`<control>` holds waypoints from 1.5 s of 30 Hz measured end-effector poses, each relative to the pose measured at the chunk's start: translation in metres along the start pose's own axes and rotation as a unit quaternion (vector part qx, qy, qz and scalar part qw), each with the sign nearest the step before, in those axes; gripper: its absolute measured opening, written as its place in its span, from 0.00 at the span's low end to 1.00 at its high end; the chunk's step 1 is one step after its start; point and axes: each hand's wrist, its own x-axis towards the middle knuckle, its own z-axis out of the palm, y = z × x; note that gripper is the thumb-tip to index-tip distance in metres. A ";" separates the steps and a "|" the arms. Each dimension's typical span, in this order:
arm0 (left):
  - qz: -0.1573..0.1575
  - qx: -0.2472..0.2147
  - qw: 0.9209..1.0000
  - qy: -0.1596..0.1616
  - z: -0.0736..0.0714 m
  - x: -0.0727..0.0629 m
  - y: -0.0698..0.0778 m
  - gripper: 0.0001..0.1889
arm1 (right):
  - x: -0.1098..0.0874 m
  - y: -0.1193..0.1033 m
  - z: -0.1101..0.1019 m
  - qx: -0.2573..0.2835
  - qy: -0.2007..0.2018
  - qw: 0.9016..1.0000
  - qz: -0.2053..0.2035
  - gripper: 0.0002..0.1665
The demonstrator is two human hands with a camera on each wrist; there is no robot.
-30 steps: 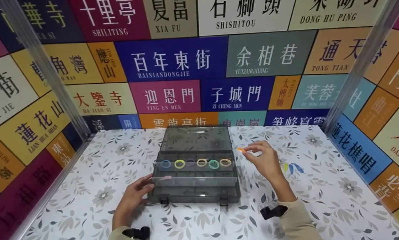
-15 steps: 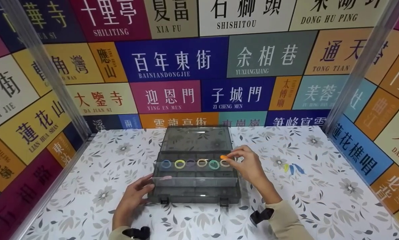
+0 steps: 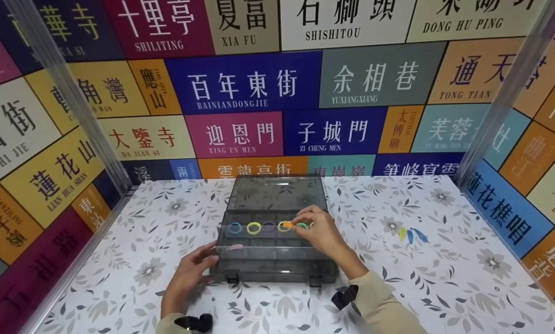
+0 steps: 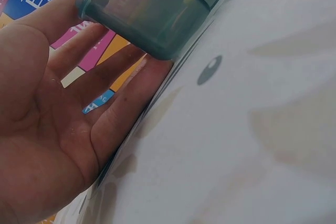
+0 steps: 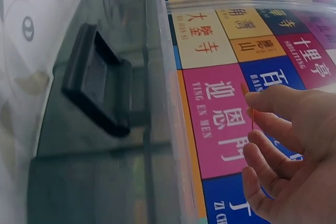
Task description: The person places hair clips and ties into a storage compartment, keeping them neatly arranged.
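Note:
A smoky see-through compartment box (image 3: 277, 268) stands on the table with its lid raised at the back. My right hand (image 3: 318, 232) is over the box and pinches a small orange piece (image 3: 287, 224) between thumb and forefinger. In the right wrist view that orange piece (image 5: 252, 120) looks thin, seen nearly edge-on. Coloured rings stand in a row across the compartments, among them a yellow ring (image 3: 248, 228) and a purple ring (image 3: 268, 223); the right end of this row is hidden behind my fingers. My left hand (image 3: 191, 269) touches the box's left side, fingers fairly straight at its corner (image 4: 163, 51).
A pink piece (image 3: 234, 247) lies in a front compartment at the left. Right of the box, a yellow piece (image 3: 402, 234) and blue pieces (image 3: 416, 235) lie on the flower-patterned tabletop (image 3: 444, 278). Walls with colourful printed signs (image 3: 245, 83) enclose the table.
My right hand has carried the orange piece leftward, from beside the box to over the row of rings. The left hand stays at the box's side. The head view has shifted slightly.

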 end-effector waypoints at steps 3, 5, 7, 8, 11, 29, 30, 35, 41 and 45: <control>0.001 0.000 1.000 0.000 0.000 0.001 0.000 0.26 | 0.006 -0.003 0.008 -0.012 -0.012 1.000 -0.008 0.03; 0.002 0.003 1.000 0.000 0.001 0.001 0.000 0.26 | 0.010 -0.005 0.013 -0.024 -0.020 0.999 -0.011 0.03; 0.004 0.004 1.000 -0.003 0.001 0.002 0.000 0.27 | 0.013 -0.006 0.018 -0.038 -0.026 0.999 -0.009 0.03; 0.006 0.006 1.000 -0.004 0.002 0.002 0.000 0.27 | 0.015 -0.006 0.021 -0.044 -0.030 0.999 -0.009 0.03; 0.006 0.004 1.000 -0.002 0.002 0.001 0.000 0.27 | 0.019 -0.008 0.029 -0.053 -0.041 0.998 -0.008 0.04; 0.013 -0.012 1.000 -0.002 0.003 -0.001 -0.004 0.28 | 0.036 -0.021 0.077 -0.102 -0.103 0.989 0.017 0.05; 0.014 -0.013 1.000 -0.002 0.003 -0.001 -0.004 0.28 | 0.037 -0.020 0.079 -0.103 -0.107 0.989 0.019 0.05; 0.014 -0.025 1.000 0.000 0.003 -0.001 -0.004 0.27 | 0.041 -0.018 0.088 -0.105 -0.117 0.987 0.028 0.03; 0.012 -0.031 0.999 0.000 0.003 -0.001 -0.003 0.27 | 0.045 -0.019 0.097 -0.126 -0.122 0.983 0.057 0.06; 0.018 -0.025 1.000 -0.004 0.001 -0.002 -0.002 0.28 | 0.046 -0.020 0.103 -0.144 -0.122 0.979 0.072 0.09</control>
